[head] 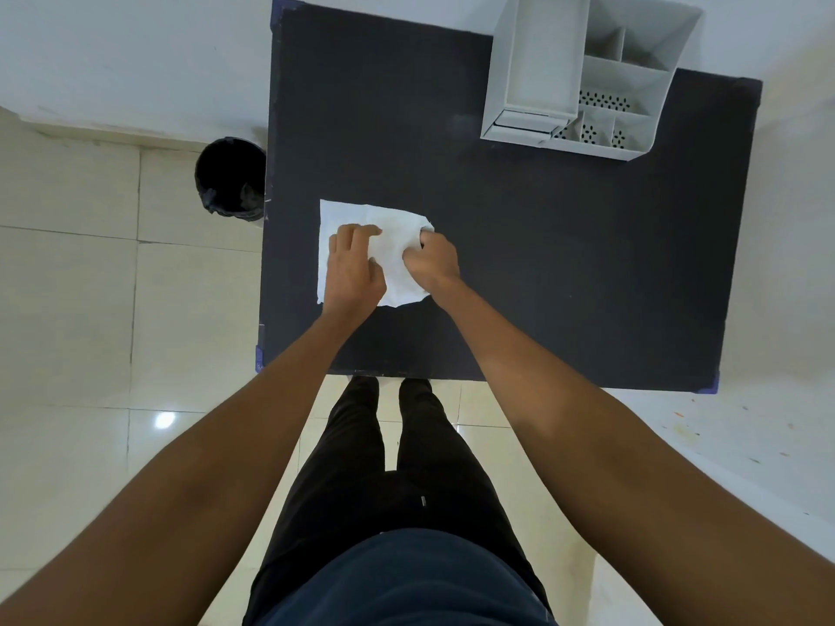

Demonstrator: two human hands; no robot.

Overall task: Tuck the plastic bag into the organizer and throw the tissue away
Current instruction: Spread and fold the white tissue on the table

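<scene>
A white sheet [350, 214] lies flat on the black table [542, 264], left of centre; I cannot tell whether it is the plastic bag or the tissue. My left hand [354, 268] rests on its middle, fingers spread and pressing down. At the sheet's right edge, which is bunched up and creased there, my right hand [431, 262] pinches the material. A grey plastic organizer [533, 74] with several compartments stands at the table's far right. No second bag or tissue shows.
A black bin [230, 178] lined with a dark bag stands on the tiled floor, just off the table's left edge. A white wall runs behind the table. My legs are at the table's near edge.
</scene>
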